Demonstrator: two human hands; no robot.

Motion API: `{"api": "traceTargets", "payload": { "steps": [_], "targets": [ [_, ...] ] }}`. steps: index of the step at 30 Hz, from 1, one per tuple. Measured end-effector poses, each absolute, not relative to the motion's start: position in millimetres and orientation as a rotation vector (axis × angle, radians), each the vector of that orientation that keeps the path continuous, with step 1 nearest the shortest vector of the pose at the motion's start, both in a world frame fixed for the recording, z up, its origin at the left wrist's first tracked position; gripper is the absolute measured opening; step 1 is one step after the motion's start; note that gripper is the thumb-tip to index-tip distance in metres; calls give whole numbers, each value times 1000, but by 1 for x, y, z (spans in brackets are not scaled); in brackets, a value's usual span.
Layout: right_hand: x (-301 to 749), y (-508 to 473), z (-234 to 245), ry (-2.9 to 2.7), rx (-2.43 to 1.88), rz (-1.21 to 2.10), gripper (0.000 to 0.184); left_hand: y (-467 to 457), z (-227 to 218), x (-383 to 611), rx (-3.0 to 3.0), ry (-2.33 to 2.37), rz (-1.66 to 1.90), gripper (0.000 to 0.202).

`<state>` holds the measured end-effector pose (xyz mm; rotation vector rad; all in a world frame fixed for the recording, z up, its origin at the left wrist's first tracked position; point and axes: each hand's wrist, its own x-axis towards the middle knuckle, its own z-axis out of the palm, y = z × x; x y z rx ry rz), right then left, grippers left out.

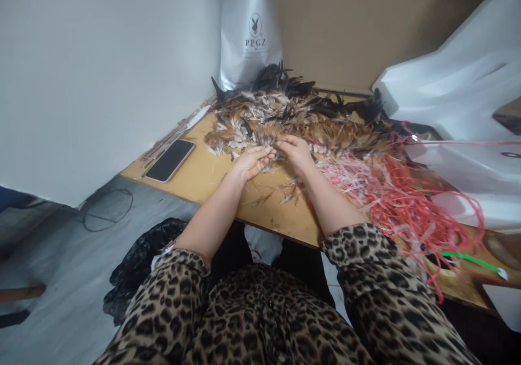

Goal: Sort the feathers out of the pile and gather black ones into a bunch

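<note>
Both hands meet over the near edge of a pile of brown, white and black feathers [293,110] on the wooden table. My left hand [253,162] has its fingers curled, with thumb and fingertips pinched on a small tuft of feathers [266,136] that fans out just beyond. From the other side, my right hand [296,151] pinches at the base of the same tuft. Between the fingertips, the exact quill ends are too small to make out. Loose feathers [287,191] lie on the tabletop below my wrists.
A phone [171,160] lies at the table's left, near the white wall. Tangled pink-red plastic strips [399,202] are heaped at the right, with a green strip [472,260]. A white printed bag [252,45] stands behind the feathers. A black plastic bag [138,262] is on the floor.
</note>
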<state>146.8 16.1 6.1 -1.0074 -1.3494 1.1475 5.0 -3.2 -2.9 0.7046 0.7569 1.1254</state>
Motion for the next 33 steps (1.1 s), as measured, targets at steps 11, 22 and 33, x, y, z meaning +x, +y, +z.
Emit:
{"api": "traceTargets", "payload": {
  "steps": [11, 22, 33],
  "targets": [
    [153, 20, 11, -1182, -975, 1276, 36, -1, -2, 2, 584, 756, 1228, 6],
    [160, 21, 16, -1150, -946, 1385, 39, -2, -5, 4, 716, 769, 1175, 4],
    [153, 21, 11, -1150, -954, 1396, 38, -2, -4, 6, 685, 805, 1192, 5]
  ]
}}
